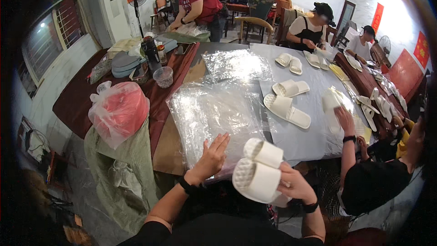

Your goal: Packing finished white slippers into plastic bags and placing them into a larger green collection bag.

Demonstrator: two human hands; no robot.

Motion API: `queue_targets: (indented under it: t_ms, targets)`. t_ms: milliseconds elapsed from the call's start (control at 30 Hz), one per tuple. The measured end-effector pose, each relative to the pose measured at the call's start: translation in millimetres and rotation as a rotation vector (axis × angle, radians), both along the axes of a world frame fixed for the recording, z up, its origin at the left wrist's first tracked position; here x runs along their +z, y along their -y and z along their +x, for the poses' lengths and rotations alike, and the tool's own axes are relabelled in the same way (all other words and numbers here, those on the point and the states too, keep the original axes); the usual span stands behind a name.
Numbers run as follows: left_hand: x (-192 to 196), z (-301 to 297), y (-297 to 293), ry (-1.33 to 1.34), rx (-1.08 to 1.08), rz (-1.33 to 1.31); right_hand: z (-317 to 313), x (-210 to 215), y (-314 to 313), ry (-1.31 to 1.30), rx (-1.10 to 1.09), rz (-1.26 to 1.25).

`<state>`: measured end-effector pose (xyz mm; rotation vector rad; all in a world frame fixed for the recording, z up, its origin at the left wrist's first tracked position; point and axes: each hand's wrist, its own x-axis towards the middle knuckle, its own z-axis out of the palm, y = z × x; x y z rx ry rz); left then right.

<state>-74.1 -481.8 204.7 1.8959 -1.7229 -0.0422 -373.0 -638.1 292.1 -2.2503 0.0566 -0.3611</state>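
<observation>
My right hand [295,183] is closed on a pair of white slide slippers [257,180], held together above the table's near edge with their quilted insoles showing. My left hand [210,157] lies with fingers stretched over a stack of clear plastic bags [214,118], and nothing is in its grip. More clear bags [236,64] lie behind that stack. Right of the bags, a pair of white slippers [287,109] rests on the grey table cover [318,148]. Another white pair [289,63] sits farther back.
On the left are a red bundle in a plastic bag [119,111], a clear tub [163,77], a dark bottle [150,52] and a green sack [107,168]. At right, a co-worker's hand [346,120] touches bagged slippers [334,105]. Other people work around the far side.
</observation>
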Motion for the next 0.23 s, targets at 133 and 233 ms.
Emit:
queue_targets:
  t_ms: [133,233]
  targets:
    - [3,1,-4,0.082,-0.064,-0.008,25,-30,-9,-0.053,-0.033,-0.121]
    - [18,-8,-9,0.242,-0.105,0.04,30,-56,-2,-0.242,-0.129,-0.258]
